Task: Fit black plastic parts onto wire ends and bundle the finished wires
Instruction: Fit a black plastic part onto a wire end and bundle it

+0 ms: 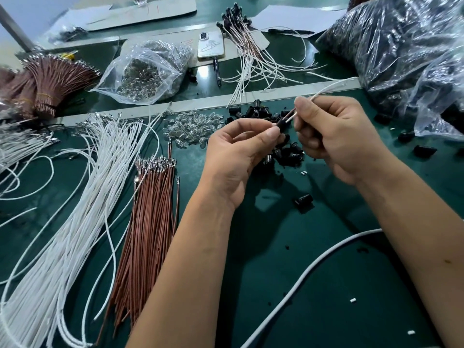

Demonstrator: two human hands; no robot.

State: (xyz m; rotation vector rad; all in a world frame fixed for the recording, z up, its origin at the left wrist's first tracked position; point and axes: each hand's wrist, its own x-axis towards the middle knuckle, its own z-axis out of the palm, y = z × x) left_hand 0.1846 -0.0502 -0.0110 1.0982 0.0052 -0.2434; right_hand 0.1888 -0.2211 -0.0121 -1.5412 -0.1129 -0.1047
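The left hand [236, 156] pinches a small black plastic part [281, 125] between the thumb and the fingertips, and the right hand [334, 136] pinches the wires [324, 92] between the thumb and the first finger, very close to the part. Both hands are above the green table [288, 259], a little right of the middle.

The part is short, dark and looks like a small tube. Only its right end shows, because the left thumb covers the rest. A white wire and a brown wire enter this end together. From the right hand the white wire goes up to the far right in a thin curve.

Just under and behind the hands lies a pile of black parts [281, 151], and left of it a heap of clear small bulbs [193, 128]. On the near left lie a long bunch of white wires [75, 209] and, beside it, a bunch of brown wires [150, 217] with metal ends. On the far side of the table lies a group of finished wires [248, 43] with black parts on their far ends.
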